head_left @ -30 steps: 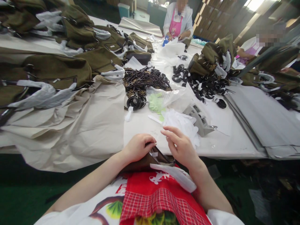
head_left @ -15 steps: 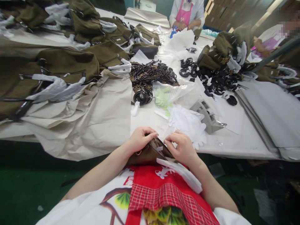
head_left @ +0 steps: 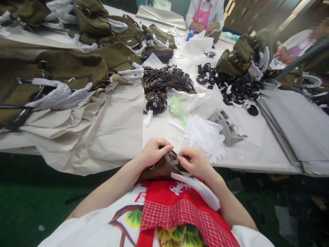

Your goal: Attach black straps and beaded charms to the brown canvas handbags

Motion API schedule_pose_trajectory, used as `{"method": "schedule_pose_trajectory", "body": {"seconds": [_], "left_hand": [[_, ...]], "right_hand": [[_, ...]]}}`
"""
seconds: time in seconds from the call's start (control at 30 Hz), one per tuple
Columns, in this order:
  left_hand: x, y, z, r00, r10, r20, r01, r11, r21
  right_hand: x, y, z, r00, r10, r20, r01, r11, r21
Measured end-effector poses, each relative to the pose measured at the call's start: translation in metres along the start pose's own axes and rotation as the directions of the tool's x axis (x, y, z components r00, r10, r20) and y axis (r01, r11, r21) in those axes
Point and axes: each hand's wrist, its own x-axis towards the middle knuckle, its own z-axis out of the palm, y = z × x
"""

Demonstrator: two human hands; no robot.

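A brown bag (head_left: 158,171) rests against my red apron at the table's front edge, its zipped opening turned up. My left hand (head_left: 156,151) is closed on the bag's upper edge, thumb and fingers pinched near the zipper. Close beside it, my right hand (head_left: 193,160) pinches the opposite edge near the zipper; the fingertips partly hide what they grip. A small pale tag (head_left: 174,162) shows at the zipper. A white-wrapped strip, perhaps the bag's handle (head_left: 199,188), lies across the apron below my right wrist.
White tag-like pieces (head_left: 204,135) lie just beyond my hands, beside a grey tape dispenser (head_left: 227,128). Farther off are coiled black straps (head_left: 156,105) and a heap of braided chains (head_left: 167,80). Olive bags (head_left: 74,70) cover the left. Two co-workers, one in a pink apron (head_left: 202,15), are across the table.
My right hand has moved slightly left, closer to my left hand, and its fingers have drawn in on the bag's edge. My left hand stays nearly where it was.
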Motion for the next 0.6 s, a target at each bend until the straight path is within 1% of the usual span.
{"method": "schedule_pose_trajectory", "body": {"seconds": [0.1, 0.23, 0.33, 0.4, 0.5, 0.6], "left_hand": [[0.000, 0.000, 0.000, 1.000, 0.007, -0.005, -0.007, 1.000, 0.007], [-0.001, 0.000, 0.001, 1.000, 0.024, -0.013, -0.024, 0.999, 0.039], [-0.002, 0.001, -0.001, 0.998, 0.069, 0.005, -0.070, 0.995, 0.075], [-0.003, 0.003, -0.005, 0.990, 0.130, 0.054, -0.136, 0.984, 0.114], [-0.007, 0.008, -0.013, 0.963, 0.218, 0.158, -0.246, 0.949, 0.197], [-0.009, 0.012, -0.019, 0.947, 0.240, 0.214, -0.293, 0.919, 0.264]], "right_hand": [[0.001, 0.000, 0.002, 1.000, 0.004, -0.001, -0.004, 1.000, -0.015], [0.003, 0.003, 0.008, 1.000, 0.021, 0.021, -0.021, 0.999, 0.024], [0.004, 0.007, 0.012, 0.998, 0.035, 0.047, -0.038, 0.997, 0.062], [0.003, 0.009, 0.014, 0.998, 0.038, 0.057, -0.043, 0.995, 0.085], [0.003, 0.010, 0.015, 0.998, 0.039, 0.058, -0.045, 0.994, 0.104], [0.003, 0.010, 0.018, 0.998, 0.040, 0.052, -0.047, 0.989, 0.140]]}}
